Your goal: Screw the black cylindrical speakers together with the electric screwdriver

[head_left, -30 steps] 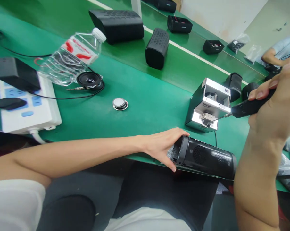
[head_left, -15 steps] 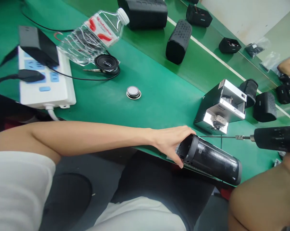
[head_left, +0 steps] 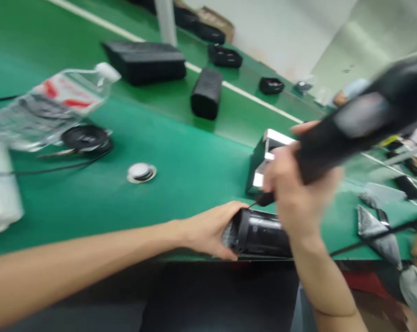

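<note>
One glossy black casing (head_left: 264,235) lay near, left hand (head_left: 213,230) spread gripping its left end, right hand (head_left: 300,196) clenched round a driver (head_left: 320,154).

Tube (head_left: 263,236) at left fingers (head_left: 225,251) looks glossy black plastic. Driver (head_left: 317,154) in right fingers (head_left: 280,168): black plastic, mostly matt. Box (head_left: 261,161) behind right fingers: shiny silver metal. Bottle (head_left: 65,99) well left of left fingers: clear glossy plastic.

The left hand (head_left: 211,233) grips one end of a black case (head_left: 265,235); the right hand (head_left: 298,196) holds a driver (head_left: 322,147), its bit at the case's edge.
</note>
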### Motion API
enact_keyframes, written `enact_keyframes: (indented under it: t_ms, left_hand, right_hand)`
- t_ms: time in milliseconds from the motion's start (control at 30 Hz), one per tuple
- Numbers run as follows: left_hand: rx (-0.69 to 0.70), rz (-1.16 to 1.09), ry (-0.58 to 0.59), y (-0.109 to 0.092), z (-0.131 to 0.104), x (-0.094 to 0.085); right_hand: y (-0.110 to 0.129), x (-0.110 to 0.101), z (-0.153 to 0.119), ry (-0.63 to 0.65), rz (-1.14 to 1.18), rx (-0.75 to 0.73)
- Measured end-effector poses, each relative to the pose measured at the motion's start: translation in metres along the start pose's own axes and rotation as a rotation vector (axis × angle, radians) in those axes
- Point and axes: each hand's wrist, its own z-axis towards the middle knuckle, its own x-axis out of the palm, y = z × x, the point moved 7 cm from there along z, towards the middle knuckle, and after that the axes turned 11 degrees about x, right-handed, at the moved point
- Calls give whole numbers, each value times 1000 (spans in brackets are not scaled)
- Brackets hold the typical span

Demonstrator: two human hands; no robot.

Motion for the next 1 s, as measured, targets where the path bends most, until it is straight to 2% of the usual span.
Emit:
enact_keyframes:
  t_ms: [67, 200, 367, 633, 833, 1000]
  left_hand:
    - [-72, -24, 1, 2, -1, 0]
    - [-111, -63, 15, -3, 1, 4]
    - [-136, -81, 4, 2, 0, 12]
    - [-131, -130, 25, 19, -4, 16]
    - [-80, -1, 10, 27, 6, 8]
    - [-5, 50, -23, 28, 16, 4]
  right_hand:
    - [-20, 4, -3, 35, 54, 89]
    - [-42, 3, -5, 115, 140, 128]
    - [-59, -2, -3, 93, 134, 160]
    - [-62, -2, -5, 80, 118, 145]
    - [-61, -13, -4, 25, 100, 93]
    - [-49, -9, 6, 143, 81, 16]
